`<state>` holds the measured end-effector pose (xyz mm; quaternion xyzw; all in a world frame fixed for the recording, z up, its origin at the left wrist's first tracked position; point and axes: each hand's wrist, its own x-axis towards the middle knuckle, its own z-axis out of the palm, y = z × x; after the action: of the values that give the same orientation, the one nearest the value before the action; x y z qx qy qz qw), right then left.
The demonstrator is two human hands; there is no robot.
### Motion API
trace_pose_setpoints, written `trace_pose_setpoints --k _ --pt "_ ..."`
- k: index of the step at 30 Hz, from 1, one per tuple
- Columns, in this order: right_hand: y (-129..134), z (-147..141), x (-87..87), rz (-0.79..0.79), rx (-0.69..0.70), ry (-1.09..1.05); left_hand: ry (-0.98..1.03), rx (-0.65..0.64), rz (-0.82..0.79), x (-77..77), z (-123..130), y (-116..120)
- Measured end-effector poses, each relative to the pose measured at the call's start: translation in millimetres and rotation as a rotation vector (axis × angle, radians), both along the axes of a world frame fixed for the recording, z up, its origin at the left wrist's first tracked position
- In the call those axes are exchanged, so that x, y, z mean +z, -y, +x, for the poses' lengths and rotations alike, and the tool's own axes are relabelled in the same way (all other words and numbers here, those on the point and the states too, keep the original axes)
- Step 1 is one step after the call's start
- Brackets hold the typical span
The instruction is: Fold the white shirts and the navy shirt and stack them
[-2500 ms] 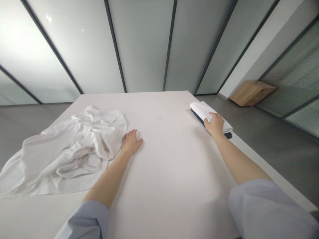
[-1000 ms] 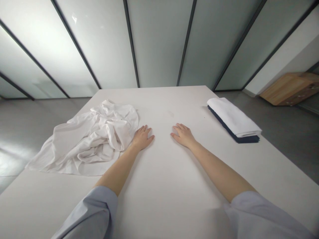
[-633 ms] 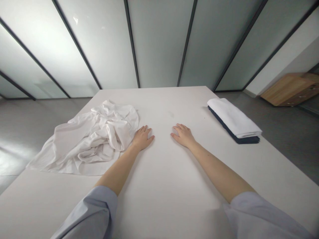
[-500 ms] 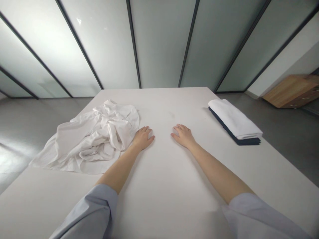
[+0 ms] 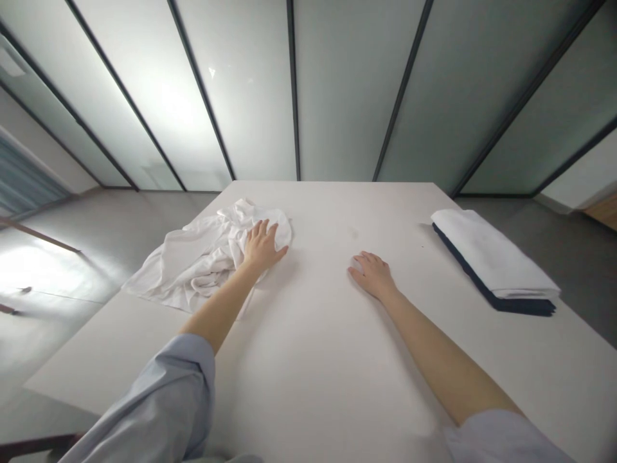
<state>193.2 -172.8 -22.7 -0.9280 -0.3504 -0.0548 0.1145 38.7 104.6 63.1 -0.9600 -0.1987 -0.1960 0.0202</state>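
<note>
crumpled white cloth (image 5: 186, 260) lies under and to the left of the left hand (image 5: 263, 246), which sits above its right end; its long spread runs from there out leftward and back toward the person. left hand is clearly the nearer one, fingers spread, released, no fold visibly pinched; can't tell if the fingertips touch the fabric. right hand (image 5: 373, 275) is also released, palm down, fingers loosely bent, apparently resting on the tabletop (image 5: 313, 360), well apart from the crumpled white cloth and holding nothing. a strip of tabletop separates the two hands, with more of it ahead of them up to the far edge and back toward the sleeves. cloth's left tip reaches the tabletop's left edge; can't tell whether any hangs over. out to the right of the right hand, well apart, a folded white piece (image 5: 494, 251) lies on a folded dark piece (image 5: 467, 270), long axis slanting from far left to near right, just beside the right edge. beyond the hands, past the far edge, stand frosted panels (image 5: 337, 96).
</note>
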Motion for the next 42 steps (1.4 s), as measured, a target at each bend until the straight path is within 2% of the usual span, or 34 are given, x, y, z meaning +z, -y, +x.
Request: trace_pose_setpoints --k 3,5,8,11,14,17,19,22,25,27,28,30,32,33,34,36,37,39,42 --pt "-1 -1 1.0 0.001 -0.001 -0.004 0.038 0.157 0.036 13.9 -17 -34" --pt "-1 -1 1.5 -0.001 -0.004 -0.004 -0.062 0.238 -0.031 17.7 -30 -58" --pt "-2 -2 2.0 -0.007 -0.011 -0.009 -0.263 0.255 -0.225 15.0 -47 -90" --pt "-2 -2 1.9 -0.006 -0.013 -0.014 -0.285 0.245 -0.312 5.3 -61 -108" --pt "-2 -2 1.7 0.007 -0.013 -0.020 -0.101 0.276 -0.445 -5.1 -70 -111" --pt "-2 -2 2.5 0.012 -0.011 -0.030 0.296 0.265 -0.618 -6.4 -67 -105" --pt "-2 -3 3.4 0.007 -0.015 -0.032 0.581 0.251 -0.639 2.0 -57 -97" --pt "-3 -3 3.2 0.004 -0.024 -0.031 0.907 0.165 -0.572 25.5 -31 -77" --pt "-3 -1 -0.5 0.047 -0.027 -0.044 1.012 -0.064 -0.564 47.8 4 -40" --pt "-2 2 -5.0 0.130 -0.015 -0.066 0.887 -0.264 -0.579 54.7 24 -8" --pt "-1 5 -7.6 0.199 -0.009 -0.082 0.728 -0.397 -0.585 55.1 31 10" --pt "2 12 -12.4 0.401 -0.036 -0.113 0.259 -0.727 -0.591 49.9 38 43" --pt "7 20 -15.0 0.640 -0.131 -0.120 -0.150 -0.950 -0.589 37.7 36 72" --pt "10 24 -14.9 0.744 -0.191 -0.109 -0.263 -0.965 -0.587 29.3 34 83" --pt "14 26 -13.8 0.827 -0.242 -0.086 -0.313 -0.921 -0.571 19.8 31 92" --pt "19 29 -9.0 0.914 -0.274 -0.009 -0.278 -0.709 -0.483 -1.6 24 105" --pt "21 28 -5.9 0.920 -0.245 0.036 -0.242 -0.597 -0.422 -12.7 20 109" --pt "20 25 -0.4 0.862 -0.108 0.096 -0.201 -0.438 -0.303 -33.4 15 114" --pt "13 18 3.4 0.582 0.158 0.041 -0.224 -0.404 -0.180 -54.6 9 119"
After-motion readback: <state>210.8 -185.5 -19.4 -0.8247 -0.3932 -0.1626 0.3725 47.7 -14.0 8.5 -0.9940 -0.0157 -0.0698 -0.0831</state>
